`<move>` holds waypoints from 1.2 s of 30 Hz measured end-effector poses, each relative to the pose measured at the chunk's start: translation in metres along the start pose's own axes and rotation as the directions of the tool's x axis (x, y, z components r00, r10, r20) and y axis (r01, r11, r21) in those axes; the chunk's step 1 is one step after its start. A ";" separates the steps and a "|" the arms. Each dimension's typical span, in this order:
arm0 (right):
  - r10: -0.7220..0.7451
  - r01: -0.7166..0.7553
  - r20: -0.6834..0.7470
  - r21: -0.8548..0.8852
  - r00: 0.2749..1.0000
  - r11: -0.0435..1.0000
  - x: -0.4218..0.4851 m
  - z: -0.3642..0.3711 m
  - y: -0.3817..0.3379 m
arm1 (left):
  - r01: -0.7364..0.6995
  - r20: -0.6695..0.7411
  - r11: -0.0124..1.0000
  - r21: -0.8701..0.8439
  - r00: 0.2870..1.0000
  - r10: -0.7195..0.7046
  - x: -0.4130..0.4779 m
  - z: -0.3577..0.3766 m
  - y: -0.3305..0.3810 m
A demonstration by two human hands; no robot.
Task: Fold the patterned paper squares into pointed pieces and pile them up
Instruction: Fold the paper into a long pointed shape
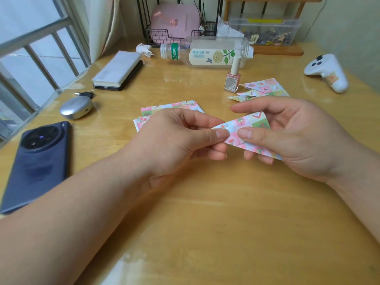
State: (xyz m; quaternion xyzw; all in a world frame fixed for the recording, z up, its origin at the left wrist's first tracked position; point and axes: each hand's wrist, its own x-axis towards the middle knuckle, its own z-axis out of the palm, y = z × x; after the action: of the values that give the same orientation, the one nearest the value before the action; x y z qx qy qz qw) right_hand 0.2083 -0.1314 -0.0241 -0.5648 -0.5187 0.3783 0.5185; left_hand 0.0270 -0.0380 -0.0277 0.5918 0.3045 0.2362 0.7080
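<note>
Wooden table seen from above, with two bare hands meeting over its middle. The left hand pinches the pointed tip of a partly folded patterned paper piece between thumb and forefinger. The right hand pinches the same piece just beside it, thumb on top and fingers underneath. The piece appears lifted off the table. Behind the left hand lie flat unfolded patterned squares, at least two, partly hidden. Further back on the right, near a pink nail polish bottle, sits a small pile of finished pointed pieces. The task looks partway through: some pieces are piled, one is in hand, and squares remain to fold
</note>
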 end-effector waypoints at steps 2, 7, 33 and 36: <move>0.000 0.000 -0.002 -0.002 1.000 1.000 0.000 0.000 0.000 | 0.016 -0.004 1.000 0.012 1.000 -0.016 0.001 -0.001 0.001; 0.005 -0.005 -0.001 0.017 1.000 1.000 0.000 0.001 0.001 | 0.023 -0.007 1.000 -0.014 1.000 -0.023 0.000 -0.001 0.002; 0.092 -0.094 0.052 0.036 0.994 0.995 -0.002 0.003 -0.006 | 0.042 0.042 0.999 0.020 0.998 -0.043 -0.003 0.001 0.007; 0.098 -0.100 0.060 0.036 0.993 0.994 -0.001 -0.001 -0.009 | 0.085 0.100 0.996 -0.006 0.991 -0.084 -0.004 -0.003 0.011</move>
State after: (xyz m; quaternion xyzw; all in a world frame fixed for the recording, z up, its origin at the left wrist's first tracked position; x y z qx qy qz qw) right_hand 0.2071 -0.1334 -0.0154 -0.5684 -0.4975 0.4298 0.4947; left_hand 0.0226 -0.0364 -0.0163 0.5858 0.2922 0.1778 0.7347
